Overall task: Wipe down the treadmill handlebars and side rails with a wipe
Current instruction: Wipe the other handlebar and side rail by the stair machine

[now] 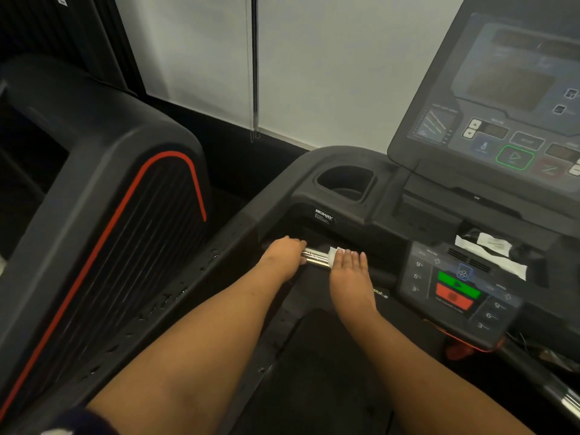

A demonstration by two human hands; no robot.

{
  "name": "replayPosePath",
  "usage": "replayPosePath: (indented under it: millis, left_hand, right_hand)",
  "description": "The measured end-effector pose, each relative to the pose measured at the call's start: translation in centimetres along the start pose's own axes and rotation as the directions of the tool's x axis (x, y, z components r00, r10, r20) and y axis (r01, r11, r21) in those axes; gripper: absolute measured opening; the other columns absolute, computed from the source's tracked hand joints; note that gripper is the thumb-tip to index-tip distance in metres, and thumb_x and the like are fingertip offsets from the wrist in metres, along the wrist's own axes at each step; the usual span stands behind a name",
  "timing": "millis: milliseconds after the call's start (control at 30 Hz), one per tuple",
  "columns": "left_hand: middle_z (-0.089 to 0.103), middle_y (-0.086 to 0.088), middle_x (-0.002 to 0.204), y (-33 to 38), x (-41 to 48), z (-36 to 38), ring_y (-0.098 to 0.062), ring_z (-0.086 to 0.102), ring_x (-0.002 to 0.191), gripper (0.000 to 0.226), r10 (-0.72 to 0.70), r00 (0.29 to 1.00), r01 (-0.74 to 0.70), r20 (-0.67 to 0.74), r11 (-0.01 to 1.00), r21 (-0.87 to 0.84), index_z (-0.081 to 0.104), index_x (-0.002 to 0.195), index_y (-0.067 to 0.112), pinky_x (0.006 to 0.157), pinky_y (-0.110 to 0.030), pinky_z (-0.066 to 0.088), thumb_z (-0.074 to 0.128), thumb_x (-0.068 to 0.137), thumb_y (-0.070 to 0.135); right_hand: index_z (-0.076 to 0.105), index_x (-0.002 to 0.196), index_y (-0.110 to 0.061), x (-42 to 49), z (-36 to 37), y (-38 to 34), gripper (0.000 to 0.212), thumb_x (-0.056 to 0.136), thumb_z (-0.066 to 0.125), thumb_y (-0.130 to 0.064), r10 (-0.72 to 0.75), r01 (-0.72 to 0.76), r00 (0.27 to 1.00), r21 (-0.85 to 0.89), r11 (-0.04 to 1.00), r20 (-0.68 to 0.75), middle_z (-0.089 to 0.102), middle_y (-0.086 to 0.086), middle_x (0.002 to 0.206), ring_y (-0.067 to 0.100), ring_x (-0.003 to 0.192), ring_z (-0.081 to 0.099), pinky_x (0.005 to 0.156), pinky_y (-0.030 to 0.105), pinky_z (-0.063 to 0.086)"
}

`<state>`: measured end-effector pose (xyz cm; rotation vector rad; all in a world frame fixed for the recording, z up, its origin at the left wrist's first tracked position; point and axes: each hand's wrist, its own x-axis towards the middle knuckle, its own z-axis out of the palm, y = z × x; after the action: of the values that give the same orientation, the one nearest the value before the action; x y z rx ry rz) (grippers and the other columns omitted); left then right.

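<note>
Mostly hidden, the wipe (333, 257) lies under the flat right hand (350, 277); left hand (284, 254) grips the handlebar (315, 256).

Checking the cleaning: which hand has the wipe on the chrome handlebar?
The right hand, whose fingers rest on the white wipe wrapped on the chrome handlebar; the left hand grips the bare bar beside it, with no wipe.
</note>
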<state>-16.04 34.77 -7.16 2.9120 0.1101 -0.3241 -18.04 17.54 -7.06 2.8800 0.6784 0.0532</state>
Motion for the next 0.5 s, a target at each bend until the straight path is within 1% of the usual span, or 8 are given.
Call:
replayPosePath:
  millis: [133, 200, 267, 300, 367, 433, 500]
  left_hand:
    - [0.064, -0.006, 0.122, 0.0, 0.5, -0.1, -0.024, 0.062, 0.111, 0.036, -0.008, 0.999, 0.007, 0.039, 0.999, 0.033, 0.056, 0.135, 0.018, 0.099, -0.042, 0.051, 0.057, 0.101, 0.030]
    - [0.065, -0.006, 0.120, -0.1, 0.7, 0.1, -0.024, 0.063, 0.109, 0.036, -0.015, 0.999, 0.013, 0.045, 0.999, 0.040, 0.056, 0.134, 0.018, 0.097, -0.042, 0.052, 0.058, 0.101, 0.031]
    - [0.064, -0.006, 0.117, 0.0, 0.7, 0.1, -0.023, 0.063, 0.106, 0.034, -0.018, 0.999, 0.016, 0.050, 0.999, 0.044, 0.057, 0.132, 0.018, 0.095, -0.041, 0.053, 0.058, 0.101, 0.030]
    - [0.064, -0.005, 0.115, 0.1, 0.7, 0.0, -0.022, 0.063, 0.104, 0.032, -0.018, 0.998, 0.015, 0.055, 0.999, 0.052, 0.057, 0.131, 0.018, 0.092, -0.039, 0.053, 0.058, 0.101, 0.030]
    - [0.064, -0.005, 0.111, 0.3, 0.8, -0.1, -0.022, 0.063, 0.099, 0.030, -0.018, 0.997, 0.012, 0.071, 0.997, 0.078, 0.058, 0.128, 0.017, 0.087, -0.037, 0.052, 0.059, 0.100, 0.028]
    - [0.064, -0.006, 0.108, 0.5, 0.9, -0.2, -0.022, 0.063, 0.095, 0.030, -0.016, 0.996, 0.006, 0.087, 0.993, 0.117, 0.057, 0.128, 0.016, 0.084, -0.037, 0.053, 0.059, 0.100, 0.026]
    - [0.061, -0.006, 0.103, 0.7, 0.9, -0.2, -0.021, 0.061, 0.089, 0.029, -0.016, 0.996, 0.003, 0.087, 0.989, 0.150, 0.056, 0.128, 0.016, 0.078, -0.036, 0.052, 0.060, 0.100, 0.023]
  right_hand:
    - [0.008, 0.150, 0.009, -0.7, 0.0, -0.1, 0.060, 0.099, 0.035, -0.005, -0.035, 0.036, 0.999, -0.059, 0.998, 0.018, 0.019, 0.031, 0.154, 0.040, 0.146, 0.016, 0.119, 0.050, -0.002]
    - [0.013, 0.150, 0.008, 0.1, -0.3, 0.3, 0.059, 0.098, 0.038, -0.007, -0.037, 0.038, 0.999, -0.065, 0.997, 0.019, 0.029, 0.029, 0.151, 0.038, 0.143, 0.024, 0.120, 0.049, 0.001]
    - [0.020, 0.149, 0.006, 0.9, -0.8, 0.6, 0.058, 0.097, 0.040, -0.009, -0.024, 0.025, 1.000, -0.040, 0.999, 0.018, 0.040, 0.023, 0.145, 0.033, 0.138, 0.034, 0.121, 0.046, 0.004]
    - [0.021, 0.149, 0.005, 1.0, -1.0, 0.7, 0.057, 0.096, 0.040, -0.009, -0.017, 0.018, 1.000, -0.029, 0.999, 0.022, 0.042, 0.021, 0.143, 0.032, 0.137, 0.036, 0.121, 0.045, 0.004]
    - [0.018, 0.150, 0.005, 0.6, -1.0, 0.8, 0.059, 0.096, 0.040, -0.009, -0.010, 0.011, 1.000, -0.041, 0.999, 0.027, 0.039, 0.023, 0.146, 0.033, 0.139, 0.033, 0.121, 0.046, 0.003]
    - [0.016, 0.149, 0.009, -0.3, -0.6, 1.1, 0.060, 0.096, 0.039, -0.008, -0.015, 0.017, 1.000, -0.092, 0.996, 0.023, 0.036, 0.028, 0.147, 0.036, 0.141, 0.030, 0.120, 0.047, 0.001]
    - [0.017, 0.148, 0.011, -0.9, -0.5, 2.1, 0.059, 0.096, 0.039, -0.006, -0.011, 0.013, 1.000, -0.132, 0.991, 0.019, 0.037, 0.030, 0.146, 0.037, 0.141, 0.032, 0.120, 0.047, 0.000]
